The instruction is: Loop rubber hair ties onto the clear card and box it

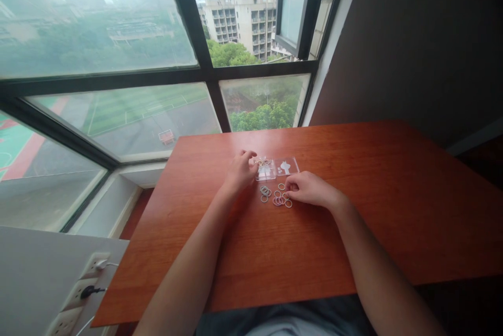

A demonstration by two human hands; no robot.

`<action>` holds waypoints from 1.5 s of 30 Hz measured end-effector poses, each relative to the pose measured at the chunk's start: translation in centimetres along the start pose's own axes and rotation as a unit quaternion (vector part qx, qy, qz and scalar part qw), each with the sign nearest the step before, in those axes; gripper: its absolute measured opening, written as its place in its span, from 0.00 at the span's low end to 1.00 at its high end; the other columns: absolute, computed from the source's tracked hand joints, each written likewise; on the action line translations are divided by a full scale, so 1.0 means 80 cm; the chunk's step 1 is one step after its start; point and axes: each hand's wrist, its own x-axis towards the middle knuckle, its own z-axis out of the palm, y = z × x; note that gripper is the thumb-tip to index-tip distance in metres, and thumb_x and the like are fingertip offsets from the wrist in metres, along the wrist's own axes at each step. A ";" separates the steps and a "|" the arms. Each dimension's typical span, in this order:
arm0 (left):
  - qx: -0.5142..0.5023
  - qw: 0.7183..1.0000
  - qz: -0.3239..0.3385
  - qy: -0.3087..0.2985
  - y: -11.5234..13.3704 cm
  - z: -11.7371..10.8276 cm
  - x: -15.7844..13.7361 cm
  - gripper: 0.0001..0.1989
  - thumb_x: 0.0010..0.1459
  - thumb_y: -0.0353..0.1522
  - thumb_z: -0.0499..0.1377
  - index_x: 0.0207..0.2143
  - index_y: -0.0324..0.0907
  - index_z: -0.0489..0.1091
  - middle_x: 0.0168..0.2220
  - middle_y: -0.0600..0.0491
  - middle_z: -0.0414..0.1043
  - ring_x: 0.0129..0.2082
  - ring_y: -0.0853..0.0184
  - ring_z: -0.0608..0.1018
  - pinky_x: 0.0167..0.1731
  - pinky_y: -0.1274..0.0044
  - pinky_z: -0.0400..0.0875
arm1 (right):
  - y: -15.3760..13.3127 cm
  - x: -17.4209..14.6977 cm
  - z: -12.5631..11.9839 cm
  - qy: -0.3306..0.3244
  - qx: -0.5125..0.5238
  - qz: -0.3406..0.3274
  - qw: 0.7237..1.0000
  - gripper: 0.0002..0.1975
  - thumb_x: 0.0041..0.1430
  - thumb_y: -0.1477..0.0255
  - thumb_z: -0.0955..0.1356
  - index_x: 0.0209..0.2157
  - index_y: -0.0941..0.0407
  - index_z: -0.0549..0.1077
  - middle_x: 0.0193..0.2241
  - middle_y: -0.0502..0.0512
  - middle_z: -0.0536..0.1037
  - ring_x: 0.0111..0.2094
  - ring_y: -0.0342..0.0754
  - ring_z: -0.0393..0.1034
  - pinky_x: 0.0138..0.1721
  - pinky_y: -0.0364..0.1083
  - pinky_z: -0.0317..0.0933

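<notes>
Rings [278, 201] on bench [393, 194], just near of clear box [266, 172]; prob. light, springy: pinch 1 by rim. Box prob. stiff; steady by walls. Your L hand [240, 171]: fingers spread at box's left wall. Your R hand [310, 189]: fingertips close tog. at rings; can't tell if pinching.

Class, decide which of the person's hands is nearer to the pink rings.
Right: the right hand is just upper right of the pink rings; the left hand is farther, up-left, beside the clear box.
</notes>
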 end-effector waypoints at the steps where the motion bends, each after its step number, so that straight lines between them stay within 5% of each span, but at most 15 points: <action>1: 0.003 1.000 0.001 -0.006 0.001 -0.001 0.000 0.12 0.56 0.31 0.56 0.43 0.42 0.71 0.44 0.49 0.69 0.32 0.68 0.75 0.36 0.74 0.68 | -0.002 -0.001 -0.001 -0.012 -0.002 -0.002 1.000 0.03 0.50 0.72 0.67 0.26 0.55 0.75 0.26 0.50 0.77 0.28 0.44 0.68 0.28 0.40 0.53; 7: 0.000 1.000 0.010 -0.028 0.004 -0.005 -0.001 0.10 0.56 0.31 0.56 0.42 0.42 0.71 0.41 0.49 0.70 0.36 0.65 0.75 0.39 0.73 0.68 | -0.008 -0.010 -0.008 -0.083 -0.001 0.006 0.997 0.03 0.48 0.74 0.67 0.23 0.55 0.73 0.23 0.49 0.76 0.25 0.43 0.67 0.24 0.40 0.51; 21: -0.026 0.998 0.042 -0.038 -0.004 0.000 0.001 0.10 0.56 0.32 0.56 0.40 0.41 0.71 0.40 0.50 0.70 0.31 0.69 0.75 0.34 0.76 0.68 | -0.019 0.000 0.013 0.024 -0.091 -0.021 0.995 0.06 0.53 0.70 0.66 0.29 0.52 0.77 0.29 0.51 0.79 0.31 0.45 0.70 0.28 0.42 0.50; 37: -0.015 0.998 0.041 -0.035 -0.001 -0.002 -0.001 0.10 0.56 0.31 0.56 0.41 0.42 0.72 0.40 0.50 0.70 0.33 0.68 0.75 0.37 0.75 0.69 | -0.019 -0.001 0.010 -0.019 -0.076 -0.019 0.997 0.06 0.53 0.71 0.67 0.30 0.52 0.77 0.28 0.49 0.78 0.28 0.42 0.67 0.26 0.41 0.48; 45: -0.025 0.998 0.048 -0.026 -0.002 -0.001 0.000 0.10 0.56 0.32 0.56 0.40 0.42 0.72 0.40 0.50 0.70 0.30 0.70 0.74 0.33 0.76 0.69 | -0.018 0.002 0.012 0.017 -0.070 -0.051 0.996 0.05 0.52 0.72 0.67 0.26 0.54 0.76 0.25 0.49 0.76 0.27 0.42 0.66 0.27 0.41 0.50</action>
